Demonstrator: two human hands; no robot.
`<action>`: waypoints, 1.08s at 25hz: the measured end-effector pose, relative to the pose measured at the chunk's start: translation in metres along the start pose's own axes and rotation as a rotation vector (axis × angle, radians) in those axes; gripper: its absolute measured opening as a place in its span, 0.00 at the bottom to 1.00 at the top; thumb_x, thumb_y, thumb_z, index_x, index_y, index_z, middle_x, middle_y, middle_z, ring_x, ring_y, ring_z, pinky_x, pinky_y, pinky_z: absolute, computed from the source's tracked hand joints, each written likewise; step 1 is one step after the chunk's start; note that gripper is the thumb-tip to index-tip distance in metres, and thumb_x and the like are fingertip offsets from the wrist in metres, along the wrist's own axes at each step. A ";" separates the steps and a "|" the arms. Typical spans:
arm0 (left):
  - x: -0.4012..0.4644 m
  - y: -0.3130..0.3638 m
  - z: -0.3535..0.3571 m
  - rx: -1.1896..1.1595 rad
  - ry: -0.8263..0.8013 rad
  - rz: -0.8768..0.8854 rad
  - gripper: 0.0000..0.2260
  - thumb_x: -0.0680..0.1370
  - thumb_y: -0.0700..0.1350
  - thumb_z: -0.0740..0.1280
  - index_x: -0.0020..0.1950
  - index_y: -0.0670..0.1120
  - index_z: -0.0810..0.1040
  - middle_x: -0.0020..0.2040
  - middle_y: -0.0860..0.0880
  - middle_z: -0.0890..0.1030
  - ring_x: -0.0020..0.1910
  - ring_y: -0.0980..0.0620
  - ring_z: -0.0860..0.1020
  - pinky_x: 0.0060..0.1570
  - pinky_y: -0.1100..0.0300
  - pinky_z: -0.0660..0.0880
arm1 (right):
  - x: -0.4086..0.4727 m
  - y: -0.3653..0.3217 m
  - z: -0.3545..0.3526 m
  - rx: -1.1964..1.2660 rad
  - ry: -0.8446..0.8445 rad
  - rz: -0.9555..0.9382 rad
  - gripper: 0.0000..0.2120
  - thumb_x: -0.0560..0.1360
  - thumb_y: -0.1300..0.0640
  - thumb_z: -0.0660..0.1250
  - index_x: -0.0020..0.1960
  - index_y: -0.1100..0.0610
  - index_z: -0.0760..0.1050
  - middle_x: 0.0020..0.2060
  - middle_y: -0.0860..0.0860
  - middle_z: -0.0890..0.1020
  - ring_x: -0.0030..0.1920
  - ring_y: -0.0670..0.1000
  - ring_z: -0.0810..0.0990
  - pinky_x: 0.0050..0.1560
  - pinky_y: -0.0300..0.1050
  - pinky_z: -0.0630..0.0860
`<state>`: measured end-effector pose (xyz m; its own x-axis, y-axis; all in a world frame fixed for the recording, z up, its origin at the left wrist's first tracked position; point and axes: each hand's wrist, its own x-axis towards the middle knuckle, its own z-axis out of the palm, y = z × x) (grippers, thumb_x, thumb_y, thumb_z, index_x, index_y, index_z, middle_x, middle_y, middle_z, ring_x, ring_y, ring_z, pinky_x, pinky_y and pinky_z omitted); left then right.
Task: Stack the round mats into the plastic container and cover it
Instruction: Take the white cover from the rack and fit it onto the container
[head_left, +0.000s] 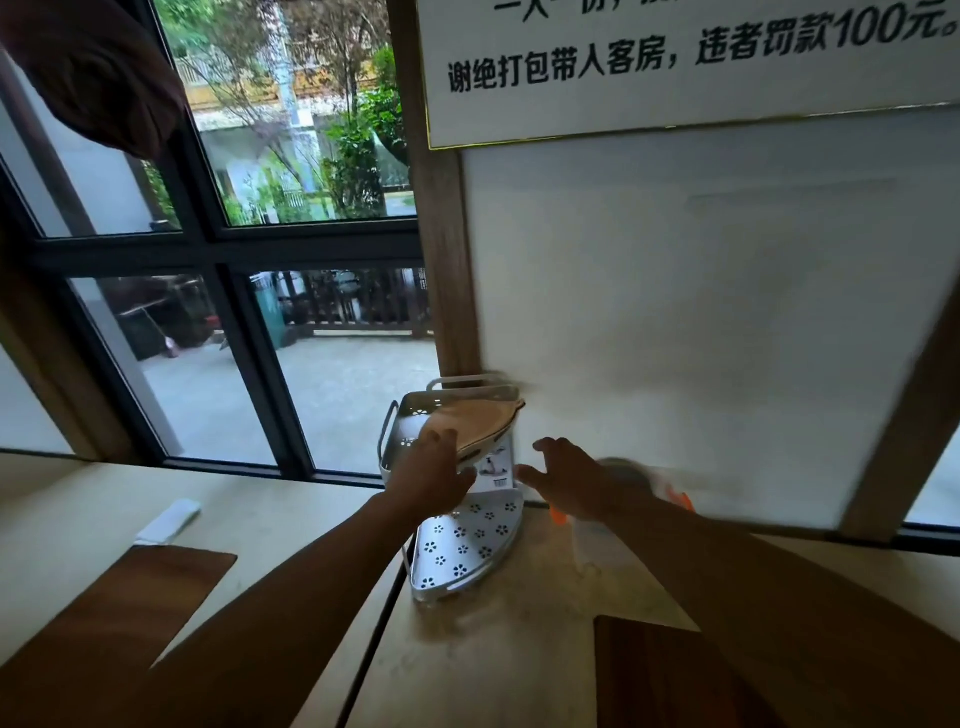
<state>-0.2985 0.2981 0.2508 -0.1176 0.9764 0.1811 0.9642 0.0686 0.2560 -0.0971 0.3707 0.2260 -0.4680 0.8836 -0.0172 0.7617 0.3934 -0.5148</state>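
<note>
A tan round mat (480, 422) with a dark edge lies tilted on the top tier of a white two-tier corner rack (462, 545) standing on the table by the wall. My left hand (431, 475) is at the mat's near edge, fingers touching it, with the thumb under the rim. My right hand (569, 480) hovers just right of the rack, fingers spread and holding nothing. A blurred clear plastic container (623, 483) with orange parts stands behind my right wrist, mostly hidden.
Dark wooden placemats lie at the near left (119, 613) and near right (670, 675) of the pale table. A small white packet (169, 522) rests at the left. A window is behind, and a white wall panel stands close to the rack.
</note>
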 end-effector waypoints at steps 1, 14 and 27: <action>0.010 -0.004 0.002 -0.023 0.000 -0.006 0.28 0.76 0.54 0.66 0.72 0.44 0.65 0.69 0.39 0.71 0.64 0.40 0.73 0.58 0.48 0.75 | 0.013 -0.004 0.005 0.018 0.025 0.010 0.30 0.76 0.35 0.57 0.65 0.58 0.70 0.55 0.58 0.79 0.62 0.57 0.74 0.59 0.52 0.71; 0.072 -0.024 0.053 -0.140 0.143 0.132 0.08 0.77 0.40 0.65 0.52 0.45 0.83 0.49 0.45 0.84 0.48 0.47 0.80 0.46 0.58 0.75 | 0.116 -0.022 0.035 0.238 0.247 0.299 0.29 0.74 0.34 0.61 0.40 0.62 0.77 0.36 0.56 0.83 0.39 0.56 0.83 0.43 0.45 0.78; 0.060 -0.013 0.043 -0.310 0.432 0.199 0.06 0.73 0.34 0.70 0.44 0.44 0.84 0.42 0.47 0.84 0.38 0.54 0.80 0.35 0.73 0.69 | 0.108 -0.057 0.014 0.254 0.455 -0.016 0.10 0.78 0.58 0.63 0.41 0.61 0.77 0.31 0.49 0.73 0.32 0.49 0.71 0.26 0.29 0.65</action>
<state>-0.3083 0.3646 0.2175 -0.0900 0.7872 0.6101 0.8705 -0.2354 0.4322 -0.1972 0.4403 0.2417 -0.1931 0.9213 0.3374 0.5968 0.3832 -0.7049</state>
